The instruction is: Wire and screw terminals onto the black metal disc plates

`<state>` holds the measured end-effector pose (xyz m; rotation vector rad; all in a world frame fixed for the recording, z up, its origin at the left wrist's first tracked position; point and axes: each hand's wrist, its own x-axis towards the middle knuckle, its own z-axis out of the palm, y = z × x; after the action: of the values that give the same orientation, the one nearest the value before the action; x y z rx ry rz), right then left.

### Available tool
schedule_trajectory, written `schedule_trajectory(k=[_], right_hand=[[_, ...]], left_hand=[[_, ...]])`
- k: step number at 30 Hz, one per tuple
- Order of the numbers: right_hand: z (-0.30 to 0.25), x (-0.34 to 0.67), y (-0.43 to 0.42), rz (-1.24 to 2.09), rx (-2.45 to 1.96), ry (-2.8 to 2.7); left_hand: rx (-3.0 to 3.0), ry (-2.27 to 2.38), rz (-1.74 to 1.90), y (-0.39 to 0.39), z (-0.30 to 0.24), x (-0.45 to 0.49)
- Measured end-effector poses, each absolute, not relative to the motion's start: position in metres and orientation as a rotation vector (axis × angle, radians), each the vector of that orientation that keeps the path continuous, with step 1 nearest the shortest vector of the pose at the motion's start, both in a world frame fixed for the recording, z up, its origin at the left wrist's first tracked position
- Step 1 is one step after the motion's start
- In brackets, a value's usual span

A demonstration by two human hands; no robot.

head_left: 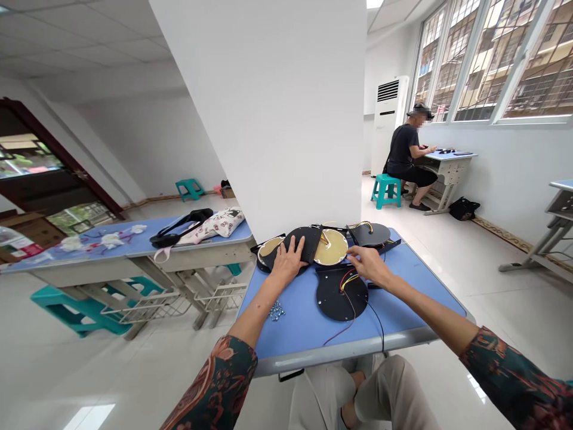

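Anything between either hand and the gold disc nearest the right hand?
Right hand: nothing visible; it's at the gold disc's right edge, contact unclear. Left hand: yes, the black plate it rests on extends between it and the disc.

Near the desk's (298,325) far edge, the left hand (289,264) lies on a black plate (312,240), the right hand (367,265) beside a tan disc (335,251).

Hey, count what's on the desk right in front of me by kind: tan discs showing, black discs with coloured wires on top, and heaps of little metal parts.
Tan discs: 2, the left one partly covered
Black discs with coloured wires: 2, one near, one far right
Heap of little metal parts: 1
Total: 5
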<state>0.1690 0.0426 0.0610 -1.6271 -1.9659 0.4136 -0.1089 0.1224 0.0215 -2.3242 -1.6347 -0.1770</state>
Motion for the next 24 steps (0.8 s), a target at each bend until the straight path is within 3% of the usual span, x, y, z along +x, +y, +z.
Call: schedule_trajectory(k=[18,24], right_hand=[[0.086,0.094,0.067,0.112,-2.022,-2.098],[0.08,0.094,0.071,0.049,-2.023,-2.14]], left_hand=[[-2.29,-1.687,-0.168,0.139,0.015,-0.121],[-2.318,-1.757,-0.011,0.148,0.029,-0.119]])
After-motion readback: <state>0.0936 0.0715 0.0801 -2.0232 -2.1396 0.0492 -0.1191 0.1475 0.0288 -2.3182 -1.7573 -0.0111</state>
